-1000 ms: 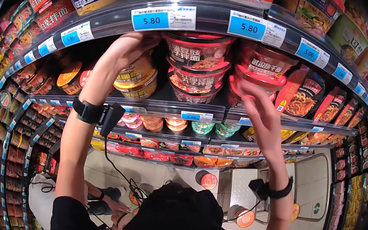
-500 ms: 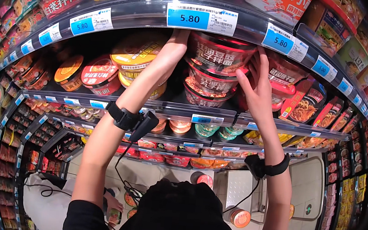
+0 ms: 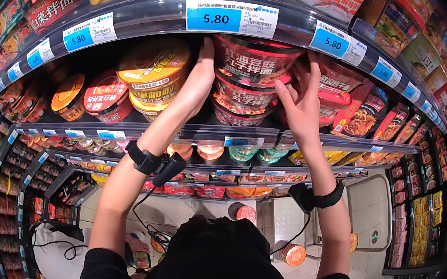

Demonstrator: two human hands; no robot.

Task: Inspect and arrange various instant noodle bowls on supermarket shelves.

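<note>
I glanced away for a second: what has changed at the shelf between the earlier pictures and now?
The left hand has moved right, from near the yellow bowls to the left side of the red bowl stack. The right hand has moved left, to the stack's right side, its thumb at the edge. I can't tell whether either grip is firm. The bowls stayed on their shelf.

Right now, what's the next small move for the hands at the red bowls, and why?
Probably a light inward press with both hands to steady the top red bowl. The left hand is at its left, the right hand at its right; it sits on lower bowls, and the upper shelf edge looks close above, so lifting seems riskier.
</note>
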